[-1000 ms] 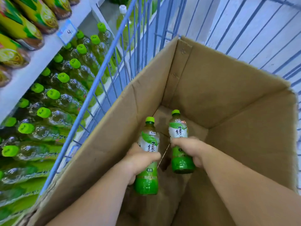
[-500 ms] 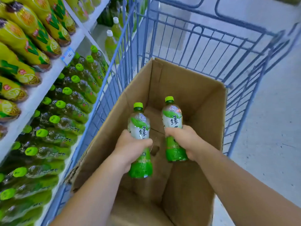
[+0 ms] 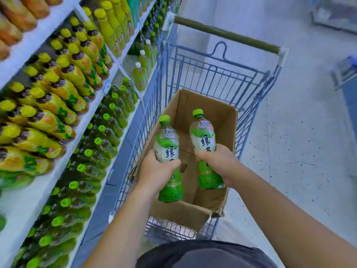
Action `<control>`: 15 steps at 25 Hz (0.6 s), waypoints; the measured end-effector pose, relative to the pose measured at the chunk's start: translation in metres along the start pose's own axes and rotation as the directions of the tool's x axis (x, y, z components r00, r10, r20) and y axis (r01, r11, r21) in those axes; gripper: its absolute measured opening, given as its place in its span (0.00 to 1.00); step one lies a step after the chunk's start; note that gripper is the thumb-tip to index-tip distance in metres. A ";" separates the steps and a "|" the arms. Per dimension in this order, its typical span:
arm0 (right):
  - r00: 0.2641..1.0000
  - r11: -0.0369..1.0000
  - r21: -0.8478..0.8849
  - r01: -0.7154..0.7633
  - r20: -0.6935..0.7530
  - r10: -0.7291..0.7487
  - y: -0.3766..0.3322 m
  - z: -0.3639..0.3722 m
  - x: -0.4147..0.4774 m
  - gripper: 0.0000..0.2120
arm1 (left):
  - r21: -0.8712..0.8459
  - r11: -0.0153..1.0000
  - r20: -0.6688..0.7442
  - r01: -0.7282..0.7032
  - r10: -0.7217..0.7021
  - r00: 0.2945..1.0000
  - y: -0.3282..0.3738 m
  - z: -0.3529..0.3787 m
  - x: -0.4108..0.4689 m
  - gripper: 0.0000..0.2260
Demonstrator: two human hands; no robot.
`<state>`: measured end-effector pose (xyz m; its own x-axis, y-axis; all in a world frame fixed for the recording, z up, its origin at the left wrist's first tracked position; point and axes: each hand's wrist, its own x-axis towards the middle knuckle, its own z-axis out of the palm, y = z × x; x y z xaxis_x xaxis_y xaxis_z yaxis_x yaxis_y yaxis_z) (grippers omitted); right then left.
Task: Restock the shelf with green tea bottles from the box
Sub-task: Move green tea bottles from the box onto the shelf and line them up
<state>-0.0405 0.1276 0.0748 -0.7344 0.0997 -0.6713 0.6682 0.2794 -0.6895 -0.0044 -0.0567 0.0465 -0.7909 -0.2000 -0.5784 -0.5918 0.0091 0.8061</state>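
Above the brown cardboard box (image 3: pixel 222 120), one green-capped plastic tea bottle (image 3: pixel 166 141) is gripped by curled fingers (image 3: pixel 173 165) of the left hand (image 3: pixel 155 172) and a second bottle (image 3: pixel 202 135) by the right hand (image 3: pixel 219 161), both raised higher than before.

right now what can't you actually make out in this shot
- Bottom of the brown cardboard box, head view: mostly covered by the left hand with its green-capped plastic tea bottle and the right hand with its matching bottle; remaining stock unclear.
- Small white price tag, head view: too small and blurred to read.
- Labels of the yellow-capped bottles, head view: motion-blurred.
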 end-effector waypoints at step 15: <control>0.817 0.889 -0.170 0.425 0.494 -0.296 -0.046 0.003 -0.091 0.13 | -0.160 0.976 -0.414 -0.150 0.071 0.907 0.004 -0.049 -0.146 0.17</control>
<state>-0.0037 0.1032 0.1667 -0.7393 -0.4734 -0.4789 0.2618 0.4532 -0.8521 0.1164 -0.0756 0.1408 -0.6953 -0.5866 -0.4153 -0.4341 -0.1178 0.8931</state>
